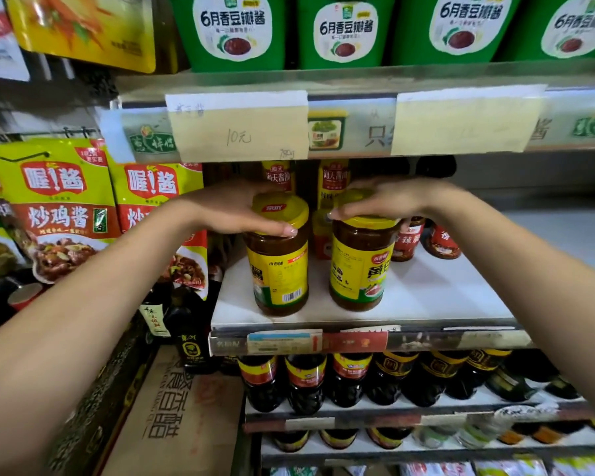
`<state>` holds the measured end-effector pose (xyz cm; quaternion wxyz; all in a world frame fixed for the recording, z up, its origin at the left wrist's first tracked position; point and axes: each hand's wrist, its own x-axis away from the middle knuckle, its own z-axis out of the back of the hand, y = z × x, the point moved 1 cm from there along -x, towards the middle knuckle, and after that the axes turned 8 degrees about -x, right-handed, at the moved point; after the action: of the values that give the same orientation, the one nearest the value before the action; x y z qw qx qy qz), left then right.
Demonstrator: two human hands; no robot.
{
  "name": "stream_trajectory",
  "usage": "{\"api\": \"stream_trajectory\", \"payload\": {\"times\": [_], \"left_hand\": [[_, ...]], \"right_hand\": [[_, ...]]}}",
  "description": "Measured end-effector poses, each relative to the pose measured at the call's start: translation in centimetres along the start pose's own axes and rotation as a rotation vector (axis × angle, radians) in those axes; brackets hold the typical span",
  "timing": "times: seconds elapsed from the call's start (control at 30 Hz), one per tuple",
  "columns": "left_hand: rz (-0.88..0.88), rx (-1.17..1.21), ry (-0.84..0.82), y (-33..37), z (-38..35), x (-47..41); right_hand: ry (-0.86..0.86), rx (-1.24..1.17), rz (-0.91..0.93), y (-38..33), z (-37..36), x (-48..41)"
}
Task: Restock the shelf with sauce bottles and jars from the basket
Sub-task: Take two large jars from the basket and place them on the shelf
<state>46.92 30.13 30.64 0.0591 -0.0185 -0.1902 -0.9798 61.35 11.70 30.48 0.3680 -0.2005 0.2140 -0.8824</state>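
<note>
2 yellow-lid jars upright on shelf (443,297): left hand (241,209) grips left jar (279,273) lid, right hand (387,197) grips right jar (358,269) lid.

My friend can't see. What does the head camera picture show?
The left hand and right hand each grip the yellow lid of a sauce jar, left jar and right jar, standing apart on a white shelf. Green tubs sit above.

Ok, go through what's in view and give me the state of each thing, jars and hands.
left jar: upright on the shelf, yellow lid on, barcode facing out
right jar: upright on the shelf, lid on, front label facing out
left hand: grips the left jar's lid from above
right hand: grips the right jar's lid from above
</note>
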Motion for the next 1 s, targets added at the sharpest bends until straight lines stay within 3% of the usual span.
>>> {"api": "stream_trajectory", "payload": {"times": [0.13, 0.23, 0.33, 0.47, 0.7, 1.0], "left_hand": [[-0.012, 0.047, 0.059, -0.5, -0.8, 0.2], [0.009, 0.118, 0.228, -1.6, -2.3, 0.8], [0.014, 0.289, 0.323, -3.4, -5.1, 2.1], [0.056, 0.545, 0.300, -5.2, -9.6, 3.3], [0.156, 0.486, 0.333, -6.1, -13.9, 2.4], [0.109, 0.644, 0.332, -6.2, -14.8, 1.8]], "right_hand": [[-0.031, -0.025, 0.032, 0.1, 0.1, 0.3], [0.043, -0.099, 0.114, 1.4, -0.1, 0.7], [0.109, -0.451, 0.269, 4.4, -1.3, 1.4], [0.131, -0.834, 0.373, 9.1, -4.8, 2.4], [0.101, -0.814, 0.308, 10.9, -10.4, 2.3], [0.266, -0.823, 0.310, 10.5, -12.5, 0.7]]}}
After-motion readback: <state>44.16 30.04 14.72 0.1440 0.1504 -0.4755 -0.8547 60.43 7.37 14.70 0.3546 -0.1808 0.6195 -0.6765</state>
